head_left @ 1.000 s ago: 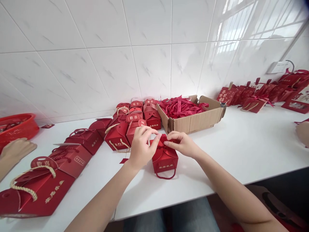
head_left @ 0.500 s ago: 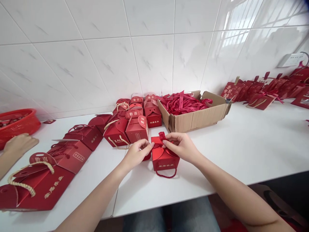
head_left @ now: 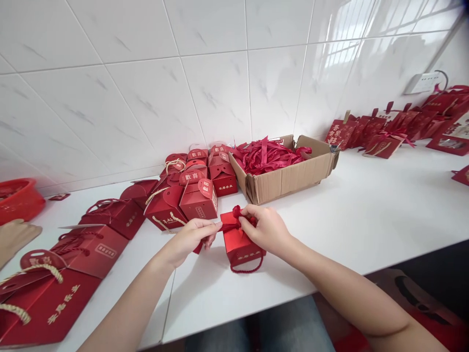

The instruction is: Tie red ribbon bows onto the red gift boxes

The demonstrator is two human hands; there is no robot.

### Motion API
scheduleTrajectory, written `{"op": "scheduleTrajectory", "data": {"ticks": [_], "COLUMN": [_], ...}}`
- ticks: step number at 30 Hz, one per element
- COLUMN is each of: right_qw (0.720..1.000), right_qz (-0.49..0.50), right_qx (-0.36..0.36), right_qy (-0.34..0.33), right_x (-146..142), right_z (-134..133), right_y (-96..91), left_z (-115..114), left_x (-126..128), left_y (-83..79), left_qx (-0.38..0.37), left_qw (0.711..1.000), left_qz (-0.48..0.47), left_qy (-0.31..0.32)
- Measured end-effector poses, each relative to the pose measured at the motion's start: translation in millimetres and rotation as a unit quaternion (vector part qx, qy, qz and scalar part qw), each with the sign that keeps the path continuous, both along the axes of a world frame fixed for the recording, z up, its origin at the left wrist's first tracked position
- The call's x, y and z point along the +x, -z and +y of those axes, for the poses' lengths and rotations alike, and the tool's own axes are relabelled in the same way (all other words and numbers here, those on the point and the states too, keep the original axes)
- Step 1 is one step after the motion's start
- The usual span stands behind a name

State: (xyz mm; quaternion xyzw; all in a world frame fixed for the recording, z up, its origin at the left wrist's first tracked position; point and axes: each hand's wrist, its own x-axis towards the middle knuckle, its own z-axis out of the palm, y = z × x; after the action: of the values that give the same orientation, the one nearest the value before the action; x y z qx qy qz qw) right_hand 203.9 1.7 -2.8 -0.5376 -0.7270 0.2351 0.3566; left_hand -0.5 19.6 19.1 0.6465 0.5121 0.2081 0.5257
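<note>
A small red gift box [head_left: 236, 244] with gold characters stands on the white table in front of me, its dark red cord handle [head_left: 247, 270] hanging at the near side. Red ribbon [head_left: 230, 227] runs across the box top. My left hand [head_left: 194, 239], left of the box, pinches one end of this ribbon and holds it taut sideways. Over the top right of the box, my right hand [head_left: 266, 227] is closed on a gathered loop of the same ribbon. Part of the box top is hidden behind my right fingers.
A cardboard box [head_left: 293, 181] full of loose red ribbons stands behind. Several red gift boxes [head_left: 200, 198] cluster left of it, and a row of larger ones [head_left: 73, 278] runs down the left. Another person's hand [head_left: 18, 237] is beside a red basin [head_left: 22, 200]. Red bags [head_left: 384, 144] stand far right.
My left hand has drawn away leftward, stretching the ribbon out from the box. My right hand keeps its hold on the loop. The whole view has shifted slightly.
</note>
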Motion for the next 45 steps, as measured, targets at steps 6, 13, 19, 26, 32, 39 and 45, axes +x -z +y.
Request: {"op": "scheduleTrajectory", "data": {"ticks": [6, 13, 19, 26, 32, 39, 45], "right_qw": [0.997, 0.985, 0.991, 0.998, 0.997, 0.983, 0.977], "right_qz": [-0.070, -0.106, -0.073, -0.015, 0.017, 0.174, 0.151], "right_qx": [0.017, 0.087, 0.072, 0.062, 0.063, 0.057, 0.146], "right_qy": [0.014, -0.102, -0.083, -0.018, -0.033, 0.018, -0.023], "right_x": [-2, 7, 9, 2, 2, -4, -5], "right_z": [-2, -4, -4, -1, 0, -1, 0], "right_y": [-2.7, -11.4, -6.4, 2.7, 6.6, 15.6, 16.6], "left_z": [-4, 3, 25, 28, 23, 15, 16], "left_x": [-6, 25, 67, 49, 17, 21, 19], "left_y": [-23.9, -72.5, -69.5, -42.7, -11.2, 20.6, 28.9], "left_qx": [0.001, 0.060, 0.080, 0.139, 0.227, 0.193, 0.180], "left_qw": [0.997, 0.984, 0.987, 0.978, 0.969, 0.969, 0.964], "left_qz": [0.066, 0.023, -0.038, -0.139, 0.009, -0.147, -0.189], "left_qy": [0.029, 0.168, 0.133, 0.066, 0.098, 0.041, 0.048]}}
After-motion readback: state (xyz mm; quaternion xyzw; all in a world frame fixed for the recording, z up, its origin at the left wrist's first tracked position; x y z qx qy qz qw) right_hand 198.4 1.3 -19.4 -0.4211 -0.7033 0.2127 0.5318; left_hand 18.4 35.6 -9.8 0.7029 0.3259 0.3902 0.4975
